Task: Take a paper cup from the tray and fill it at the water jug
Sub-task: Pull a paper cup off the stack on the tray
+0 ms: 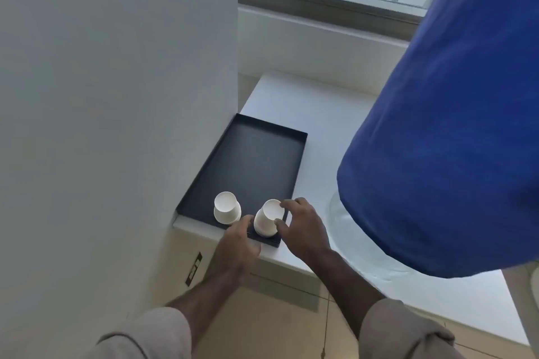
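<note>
Two white paper cups stand upside down at the near end of a black tray (256, 154) on a white ledge. My right hand (300, 227) has its thumb and fingers around the right cup (267, 220), touching its top and side. My left hand (239, 245) rests at the tray's near edge, just left of that cup, with its fingers curled and nothing in them. The left cup (227, 208) stands alone. The water jug (455, 140) is wrapped in a blue cover and fills the right side, with its clear base showing below.
A white wall (116, 96) rises directly left of the tray. The white ledge (315, 114) runs back to a window sill. Below the ledge are a wall socket (194, 268) and a tiled floor.
</note>
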